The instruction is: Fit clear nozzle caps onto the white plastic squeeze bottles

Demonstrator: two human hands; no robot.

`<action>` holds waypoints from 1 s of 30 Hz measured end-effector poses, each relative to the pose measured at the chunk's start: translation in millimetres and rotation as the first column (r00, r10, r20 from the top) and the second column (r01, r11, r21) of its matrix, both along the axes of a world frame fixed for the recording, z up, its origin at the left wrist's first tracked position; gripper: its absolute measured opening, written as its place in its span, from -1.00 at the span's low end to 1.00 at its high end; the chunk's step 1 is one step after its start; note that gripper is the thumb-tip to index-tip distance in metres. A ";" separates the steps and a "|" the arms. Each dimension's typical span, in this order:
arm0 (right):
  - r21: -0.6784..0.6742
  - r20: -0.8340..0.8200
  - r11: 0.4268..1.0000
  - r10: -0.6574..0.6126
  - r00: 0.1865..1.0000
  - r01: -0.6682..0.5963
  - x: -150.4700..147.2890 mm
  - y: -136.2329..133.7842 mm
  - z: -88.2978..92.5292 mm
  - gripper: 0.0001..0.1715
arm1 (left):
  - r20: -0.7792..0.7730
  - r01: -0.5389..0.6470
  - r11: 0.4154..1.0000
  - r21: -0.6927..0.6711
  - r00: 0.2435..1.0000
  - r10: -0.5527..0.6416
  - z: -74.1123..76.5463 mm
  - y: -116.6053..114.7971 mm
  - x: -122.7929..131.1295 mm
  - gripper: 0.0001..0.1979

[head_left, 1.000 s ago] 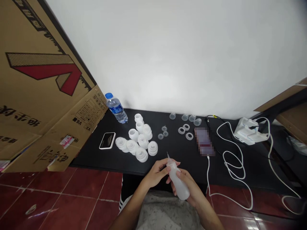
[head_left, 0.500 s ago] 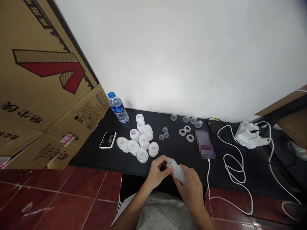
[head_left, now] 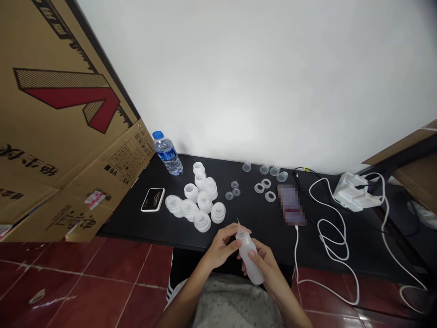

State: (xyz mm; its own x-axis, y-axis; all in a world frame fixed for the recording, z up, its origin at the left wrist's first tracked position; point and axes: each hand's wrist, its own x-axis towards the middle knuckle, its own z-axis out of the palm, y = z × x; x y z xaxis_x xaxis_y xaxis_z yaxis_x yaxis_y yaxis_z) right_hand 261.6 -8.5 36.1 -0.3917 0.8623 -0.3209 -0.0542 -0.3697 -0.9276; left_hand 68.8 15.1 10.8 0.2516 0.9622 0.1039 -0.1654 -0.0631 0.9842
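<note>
A small frosted feeding bottle (head_left: 251, 264) with a thin pointed tip is tilted in front of my lap, its tip pointing up and away from me. My left hand (head_left: 225, 245) pinches the bottle round its neck, thumb in front and fingers behind. Lower down, my right hand (head_left: 265, 263) is closed round the bottle's body, the thumb lying across its side. Beyond my left hand, several white collar-shaped bottle tops (head_left: 204, 200) stand in a group. Small clear discs with raised tips (head_left: 236, 192) lie past the hands.
Flat white rings (head_left: 270, 196) and clear caps (head_left: 264, 169) lie toward the wall. A phone (head_left: 291, 205) on a white cable (head_left: 326, 228) is at right, near a white power strip (head_left: 357, 191). Left are a water bottle (head_left: 168, 154), a white-edged device (head_left: 153, 199) and a large carton (head_left: 68, 150).
The feeding bottle has turned more upright, its tip now showing above my left hand. My right hand has shifted its grip, with the thumb now across the bottle's front.
</note>
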 end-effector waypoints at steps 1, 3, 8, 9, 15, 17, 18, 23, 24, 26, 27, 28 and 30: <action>0.045 0.043 0.999 -0.018 0.999 0.016 -0.3 -0.4 -1.4 -0.28 | 0.002 -0.008 1.000 0.003 1.000 0.008 -0.3 0.5 0.2 -0.31; 0.253 0.229 0.965 -0.134 0.964 0.074 -0.8 -2.3 -5.4 -0.35 | 0.011 -0.045 0.999 0.016 0.999 0.044 -2.3 1.5 2.1 -0.36; 0.860 0.425 0.504 -0.622 0.658 -0.079 -0.3 -6.4 -21.6 -0.66 | 0.025 -0.199 0.980 0.013 0.980 0.199 -9.8 1.4 11.7 -0.51; 0.893 0.416 0.428 -0.664 0.621 -0.139 0.0 -6.3 -24.7 -0.73 | 0.024 -0.229 0.973 0.000 0.973 0.229 -10.9 0.8 13.4 -0.51; 0.898 0.394 0.422 -0.648 0.651 -0.123 1.1 -4.7 -26.3 -0.73 | -0.030 -0.216 0.975 0.048 0.975 0.218 -12.5 -0.8 14.6 -0.48; 0.843 0.402 0.536 -0.580 0.708 -0.040 1.3 -5.6 -19.5 -0.65 | -0.030 -0.193 0.979 0.071 0.980 0.195 -12.6 -0.3 12.7 -0.47; 0.794 0.414 0.608 -0.527 0.742 -0.012 1.4 -6.1 -15.1 -0.62 | -0.021 -0.185 0.980 0.078 0.982 0.187 -13.0 0.0 11.7 -0.47; 0.547 0.431 0.837 -0.251 0.866 -0.030 6.9 -0.1 7.1 -0.57 | 0.050 -0.145 0.986 0.079 0.989 0.141 -16.5 0.7 7.3 -0.46; 0.510 0.425 0.859 -0.204 0.882 -0.047 9.7 3.4 10.6 -0.56 | 0.060 -0.135 0.988 0.076 0.990 0.131 -16.5 0.4 6.5 -0.46; 0.413 0.390 0.906 -0.091 0.916 -0.086 16.6 11.5 15.7 -0.53 | 0.058 -0.114 0.991 0.076 0.992 0.110 -14.6 -0.4 5.0 -0.46; 0.348 0.352 0.931 -0.022 0.936 -0.109 20.2 15.3 17.4 -0.51 | 0.042 -0.100 0.992 0.078 0.994 0.096 -12.9 -0.8 4.2 -0.47; 0.271 0.297 0.954 0.048 0.954 -0.133 23.5 18.3 18.2 -0.49 | 0.019 -0.080 0.993 0.082 0.997 0.078 -10.7 -1.1 3.5 -0.47; 0.107 0.146 0.980 0.152 0.978 -0.168 28.3 21.2 17.6 -0.42 | -0.025 -0.027 0.995 0.092 0.999 0.029 -6.0 -1.2 2.2 -0.47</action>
State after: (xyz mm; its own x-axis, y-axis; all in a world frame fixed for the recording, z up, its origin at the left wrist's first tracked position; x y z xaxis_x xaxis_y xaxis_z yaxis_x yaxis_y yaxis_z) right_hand 290.0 12.6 53.7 -0.4871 0.8271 -0.2806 0.1271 -0.2507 -0.9597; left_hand 71.0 13.9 4.8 0.2287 0.9556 0.1857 -0.1366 -0.1574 0.9780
